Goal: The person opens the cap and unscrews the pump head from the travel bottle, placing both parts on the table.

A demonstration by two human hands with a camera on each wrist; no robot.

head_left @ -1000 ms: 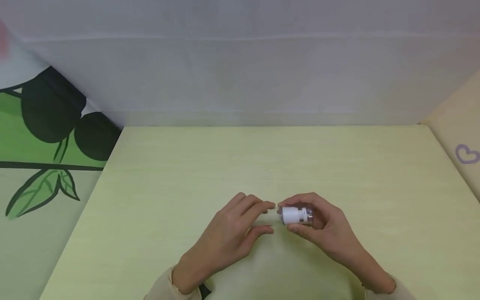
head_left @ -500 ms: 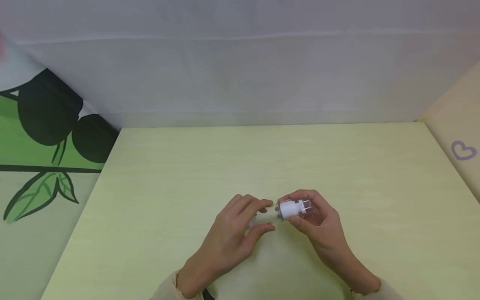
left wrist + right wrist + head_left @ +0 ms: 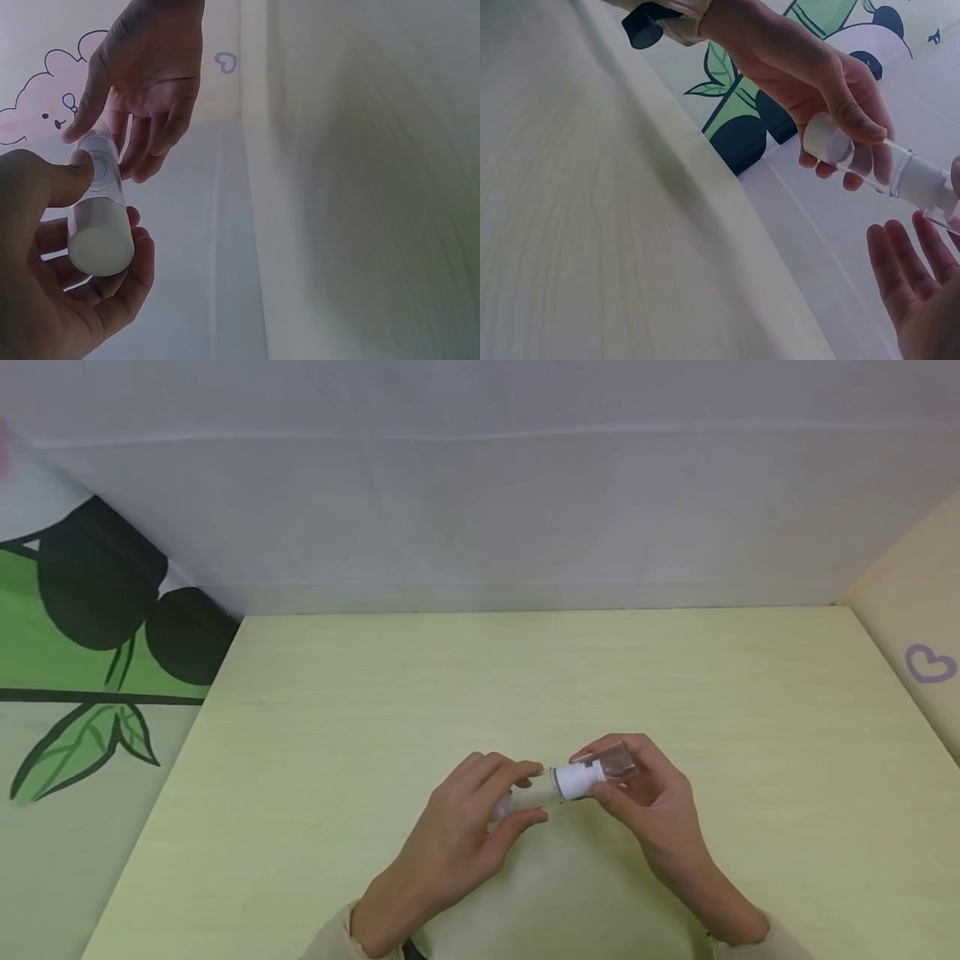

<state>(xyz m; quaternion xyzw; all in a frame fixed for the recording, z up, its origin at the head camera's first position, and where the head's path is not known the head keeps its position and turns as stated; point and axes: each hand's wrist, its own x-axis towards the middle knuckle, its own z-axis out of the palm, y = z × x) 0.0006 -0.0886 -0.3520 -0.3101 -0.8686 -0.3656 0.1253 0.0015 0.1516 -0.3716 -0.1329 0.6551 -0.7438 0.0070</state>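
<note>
We see the left hand (image 3: 467,817) gripping a clear, white-collared bottle (image 3: 534,793), the right hand (image 3: 660,806) pinching its transparent cap (image 3: 618,762).

Left fingers (image 3: 853,181) grip bottle (image 3: 904,174); right fingers (image 3: 907,251) at clear cap (image 3: 940,219)

Bottle body (image 3: 864,159): is looking like clear plastic or glass, smooth, catching glossy highlights
White collar (image 3: 576,782): is looking like opaque plastic, smooth
Clear cap (image 3: 618,762): is looking like thin see-through plastic, shining
White base (image 3: 103,244): is looking smooth, low-sheen
Tabletop (image 3: 450,693): is showing pale wood grain, matt
Back sheet (image 3: 480,510): is looking like matt cloth, creasing softly
Left panel (image 3: 90,635): is showing flat print, matt
Sleeve (image 3: 330,935): is looking like soft matt cloth
</note>
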